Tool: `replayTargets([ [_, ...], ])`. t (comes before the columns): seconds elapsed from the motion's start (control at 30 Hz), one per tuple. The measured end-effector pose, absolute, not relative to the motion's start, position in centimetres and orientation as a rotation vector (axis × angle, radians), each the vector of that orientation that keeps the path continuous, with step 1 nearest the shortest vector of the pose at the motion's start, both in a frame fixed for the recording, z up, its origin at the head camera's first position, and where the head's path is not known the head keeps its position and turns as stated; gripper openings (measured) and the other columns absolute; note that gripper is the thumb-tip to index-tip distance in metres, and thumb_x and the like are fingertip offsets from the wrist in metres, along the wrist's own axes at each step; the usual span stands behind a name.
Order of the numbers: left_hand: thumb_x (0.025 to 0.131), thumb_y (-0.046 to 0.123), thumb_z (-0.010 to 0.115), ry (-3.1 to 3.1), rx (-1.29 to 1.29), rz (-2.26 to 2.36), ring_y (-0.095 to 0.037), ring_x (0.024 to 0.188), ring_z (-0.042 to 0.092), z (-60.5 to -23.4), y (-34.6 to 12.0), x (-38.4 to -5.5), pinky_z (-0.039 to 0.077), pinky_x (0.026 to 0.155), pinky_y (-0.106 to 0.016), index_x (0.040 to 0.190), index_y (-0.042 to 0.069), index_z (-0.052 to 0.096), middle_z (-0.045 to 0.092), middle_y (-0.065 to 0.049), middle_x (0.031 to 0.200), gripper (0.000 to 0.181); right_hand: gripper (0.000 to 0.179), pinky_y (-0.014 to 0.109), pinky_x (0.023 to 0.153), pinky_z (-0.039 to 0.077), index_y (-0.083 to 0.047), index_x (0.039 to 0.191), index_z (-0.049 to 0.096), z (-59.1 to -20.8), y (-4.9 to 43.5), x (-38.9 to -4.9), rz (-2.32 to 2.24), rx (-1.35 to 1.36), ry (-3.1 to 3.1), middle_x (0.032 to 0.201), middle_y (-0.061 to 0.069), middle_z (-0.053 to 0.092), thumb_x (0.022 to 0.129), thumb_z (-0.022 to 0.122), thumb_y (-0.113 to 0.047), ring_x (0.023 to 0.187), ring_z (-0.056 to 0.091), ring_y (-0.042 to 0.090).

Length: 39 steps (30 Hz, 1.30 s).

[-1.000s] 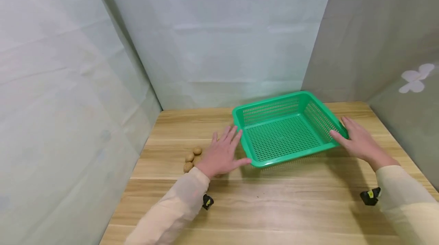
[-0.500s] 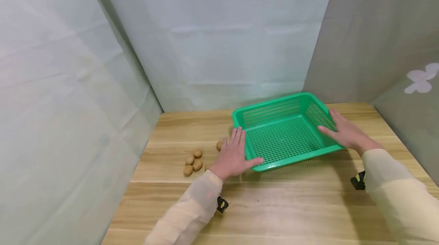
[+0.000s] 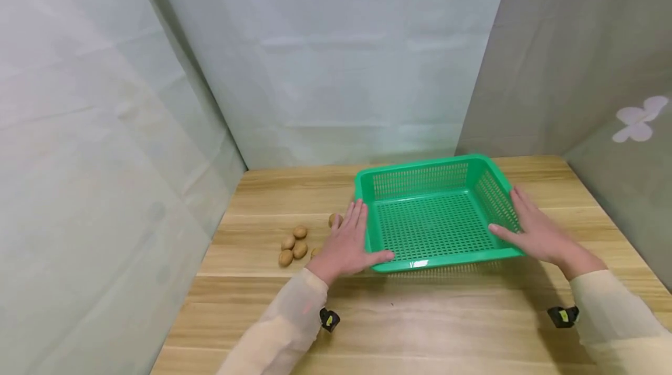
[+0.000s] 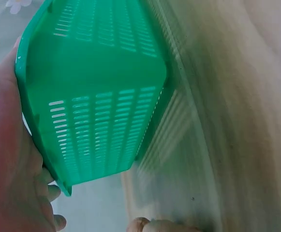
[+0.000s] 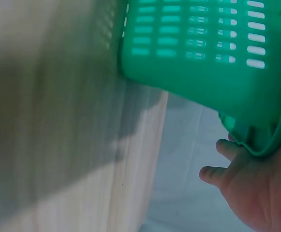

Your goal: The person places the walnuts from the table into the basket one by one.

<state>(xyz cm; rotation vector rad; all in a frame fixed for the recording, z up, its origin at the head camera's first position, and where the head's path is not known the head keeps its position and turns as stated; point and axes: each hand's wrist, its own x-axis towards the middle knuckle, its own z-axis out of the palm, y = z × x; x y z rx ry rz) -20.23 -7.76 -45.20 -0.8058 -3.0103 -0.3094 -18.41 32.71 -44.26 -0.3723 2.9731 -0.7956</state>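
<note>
A rectangular green plastic basket [image 3: 446, 259] with slotted walls and a mesh bottom stands on the wooden table, nothing inside it. My left hand [image 3: 343, 249] lies along its left rim, fingers straight and thumb spread toward the front corner. Against the right rim rests my right hand [image 3: 541, 234], its fingers extended toward the back and its thumb over the edge. Both wrist views show a palm at the rim, with fingertips past it; the left hand [image 4: 14, 159] is at the frame's left side, the right hand [image 5: 261, 186] at lower right.
Several small round brown things [image 3: 300, 249], walnut-like, lie on the table [image 3: 420, 322] left of the basket, some partly hidden by the left hand. Pale cloth [image 3: 341, 72] hangs behind and at both sides. A black wrist device [image 3: 329, 319] sits under the left sleeve.
The basket has shifted toward me, away from the back cloth, with both hands staying at its sides. The right hand has moved back along with it; the brown things lie as before.
</note>
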Motion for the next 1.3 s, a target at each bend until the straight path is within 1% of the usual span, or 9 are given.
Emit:
replayTargets([
  [0.17, 0.070, 0.085, 0.033, -2.977, -0.857, -0.305, -0.023, 0.137, -0.008, -45.3, -8.9, -19.0, 0.006, 0.106, -0.053, 0.145, 0.008, -0.008, -0.005, -0.012, 0.152, 0.115, 0.103, 0.066, 0.097, 0.015, 0.000, 0.144, -0.006, -44.9, 32.4, -15.9, -0.783, -0.469, 3.025, 0.149, 0.010, -0.017, 0.083, 0.064, -0.045, 0.134, -0.003, 0.040],
  [0.33, 0.064, 0.089, 0.033, -2.955, -0.906, -0.307, -0.024, 0.137, -0.004, -45.4, -9.7, -18.0, 0.011, 0.106, -0.053, 0.145, 0.008, -0.009, -0.004, -0.012, 0.152, 0.121, 0.109, 0.066, 0.098, 0.007, 0.000, 0.145, -0.002, -45.4, 32.4, -13.8, -0.829, -0.567, 3.038, 0.150, 0.009, -0.014, 0.076, 0.073, -0.039, 0.134, -0.001, 0.041],
  [0.63, 0.061, 0.086, 0.045, -2.922, -0.944, -0.323, -0.023, 0.138, 0.000, -45.3, -9.8, -17.4, 0.013, 0.104, -0.056, 0.146, 0.002, 0.001, -0.003, -0.013, 0.152, 0.127, 0.115, 0.060, 0.102, -0.001, -0.001, 0.146, 0.001, -46.1, 33.3, -12.7, -0.884, -0.690, 3.049, 0.151, 0.009, -0.009, 0.069, 0.079, -0.035, 0.131, 0.008, 0.046],
  [0.8, 0.062, 0.088, 0.038, -2.893, -0.931, -0.264, -0.022, 0.138, -0.004, -45.1, -9.8, -16.9, 0.011, 0.104, -0.057, 0.146, 0.004, 0.005, -0.002, -0.010, 0.152, 0.124, 0.115, 0.058, 0.103, -0.003, -0.001, 0.146, 0.002, -46.4, 33.8, -13.3, -0.880, -0.736, 3.065, 0.151, 0.010, -0.008, 0.068, 0.079, -0.035, 0.134, 0.005, 0.040],
  [0.9, 0.068, 0.083, 0.041, -2.873, -0.921, -0.272, -0.020, 0.138, -0.004, -44.9, -11.4, -16.4, 0.010, 0.104, -0.057, 0.147, 0.006, 0.010, 0.000, -0.005, 0.152, 0.115, 0.115, 0.056, 0.104, -0.003, 0.000, 0.145, 0.003, -46.5, 33.6, -13.3, -0.869, -0.758, 3.078, 0.151, 0.010, -0.007, 0.067, 0.079, -0.036, 0.136, 0.003, 0.034],
  [1.0, 0.076, 0.071, 0.050, -2.853, -0.864, -0.359, -0.023, 0.138, 0.008, -44.5, -14.1, -15.8, 0.013, 0.105, -0.054, 0.146, 0.007, 0.020, 0.011, -0.004, 0.151, 0.100, 0.114, 0.053, 0.105, -0.004, 0.001, 0.145, 0.003, -46.6, 33.5, -13.3, -0.869, -0.759, 3.081, 0.151, 0.010, -0.007, 0.068, 0.079, -0.036, 0.136, 0.001, 0.031],
  [1.1, 0.079, 0.059, 0.059, -2.837, -0.760, -0.458, -0.026, 0.131, 0.029, -44.6, -17.4, -15.4, 0.025, 0.103, -0.048, 0.141, 0.007, 0.034, 0.031, -0.006, 0.145, 0.085, 0.114, 0.049, 0.106, -0.006, 0.000, 0.146, 0.003, -46.5, 33.5, -13.3, -0.872, -0.750, 3.084, 0.151, 0.009, -0.007, 0.068, 0.079, -0.036, 0.136, 0.001, 0.032],
  [1.2, 0.078, 0.051, 0.066, -2.846, -0.657, -0.538, -0.026, 0.117, 0.045, -45.4, -20.4, -15.2, 0.038, 0.095, -0.044, 0.134, 0.007, 0.047, 0.048, -0.009, 0.131, 0.073, 0.114, 0.047, 0.106, -0.008, -0.001, 0.146, 0.002, -46.5, 33.7, -13.3, -0.877, -0.740, 3.085, 0.151, 0.009, -0.008, 0.068, 0.079, -0.035, 0.136, 0.000, 0.033],
  [1.3, 0.075, 0.044, 0.072, -2.875, -0.585, -0.601, -0.024, 0.108, 0.052, -46.5, -22.7, -15.0, 0.044, 0.088, -0.042, 0.127, 0.008, 0.054, 0.055, -0.009, 0.121, 0.066, 0.115, 0.050, 0.105, -0.008, -0.002, 0.146, 0.001, -46.5, 33.8, -13.3, -0.884, -0.740, 3.080, 0.151, 0.009, -0.008, 0.068, 0.079, -0.035, 0.136, -0.001, 0.032],
])
